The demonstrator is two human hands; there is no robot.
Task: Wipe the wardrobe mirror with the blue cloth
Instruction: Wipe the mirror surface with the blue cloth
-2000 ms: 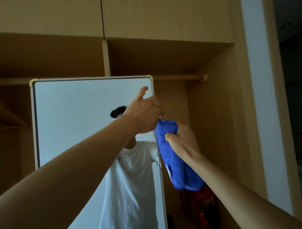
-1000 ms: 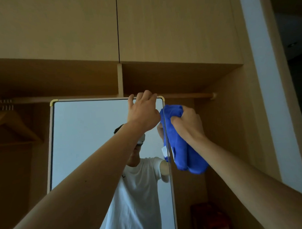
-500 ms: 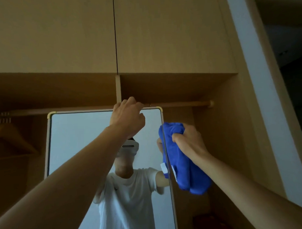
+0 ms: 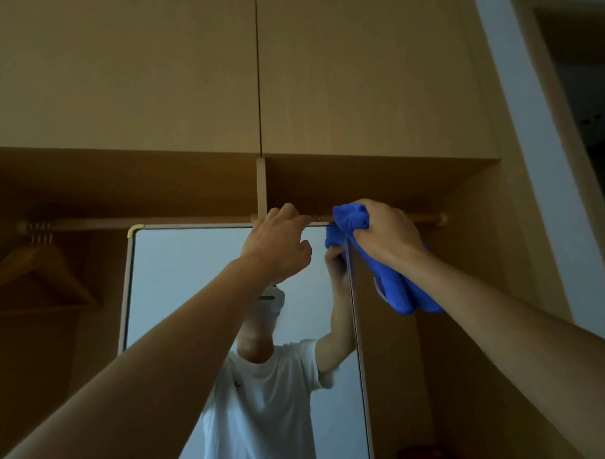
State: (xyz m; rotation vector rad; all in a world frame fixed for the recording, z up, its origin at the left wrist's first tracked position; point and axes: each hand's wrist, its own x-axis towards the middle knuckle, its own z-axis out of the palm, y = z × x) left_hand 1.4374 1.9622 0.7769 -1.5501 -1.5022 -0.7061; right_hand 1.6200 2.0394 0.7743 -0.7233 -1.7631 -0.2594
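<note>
A person's view looks up along two bare arms at a tall mirror [image 4: 186,295] standing in the open front of a light wooden wardrobe [image 4: 117,81]. The mirror has a pale frame with rounded corners, and it appears swung outward, so its right edge faces the viewer as a thin line. The left hand [image 4: 277,244] reaches up to the top edge of the mirror, a little left of the top right corner. Its fingers curl over the frame and the thumb is tucked below, against the glass side, so it grips the edge. The right hand [image 4: 387,233] is closed round a bunched blue cloth [image 4: 395,288] and holds it at the top right corner of the mirror. The upper fold of the cloth pokes above the knuckles and touches the corner, while the rest hangs down below the wrist, just right of the mirror's edge. A sliver of blue shows in the glass at that corner, next to a reflected hand. The glass also reflects the person, who wears a white T-shirt [image 4: 266,402] and a pale headset [image 4: 271,299]. Just behind the mirror's top edge a wooden rail [image 4: 139,222] runs across the wardrobe. A wooden hanger [image 4: 45,269] hangs from it at the far left, well apart from both hands. Two closed cupboard doors fill the space above the rail. To the right are a strip of white wall [image 4: 539,173] and a dark doorway [image 4: 584,82].
</note>
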